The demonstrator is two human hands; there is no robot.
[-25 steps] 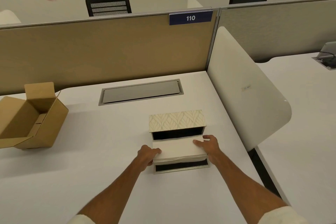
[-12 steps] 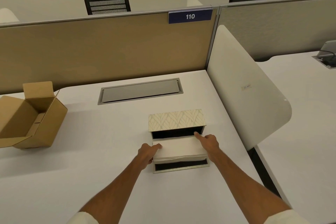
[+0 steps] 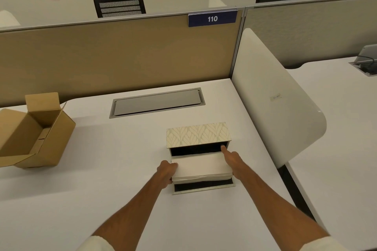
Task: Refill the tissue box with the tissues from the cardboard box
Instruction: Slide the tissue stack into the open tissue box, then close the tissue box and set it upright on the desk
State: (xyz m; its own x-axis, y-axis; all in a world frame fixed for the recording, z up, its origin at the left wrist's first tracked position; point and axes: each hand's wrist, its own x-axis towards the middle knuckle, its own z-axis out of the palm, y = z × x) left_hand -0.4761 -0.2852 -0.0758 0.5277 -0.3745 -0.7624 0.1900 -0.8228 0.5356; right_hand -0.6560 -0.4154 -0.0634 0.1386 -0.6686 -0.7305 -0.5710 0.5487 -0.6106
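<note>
The leaf-patterned tissue box (image 3: 197, 133) lies on the white desk with its dark inside facing me and its flap (image 3: 203, 187) folded down in front. A cream stack of tissues (image 3: 201, 167) sits half into the opening. My left hand (image 3: 167, 171) grips the stack's left end. My right hand (image 3: 231, 159) holds the right end, its index finger stretched forward to the box's inner right corner. The brown cardboard box (image 3: 34, 134) stands open at the far left, with nothing visible inside.
A grey cable hatch (image 3: 157, 102) is set into the desk behind the tissue box. A white curved side panel (image 3: 273, 96) rises close on the right. A tan partition (image 3: 114, 55) closes the back of the desk.
The tissue stack has slid a little further into the box. My right index finger has stretched forward along the stack's edge to the opening. The left hand has barely moved.
</note>
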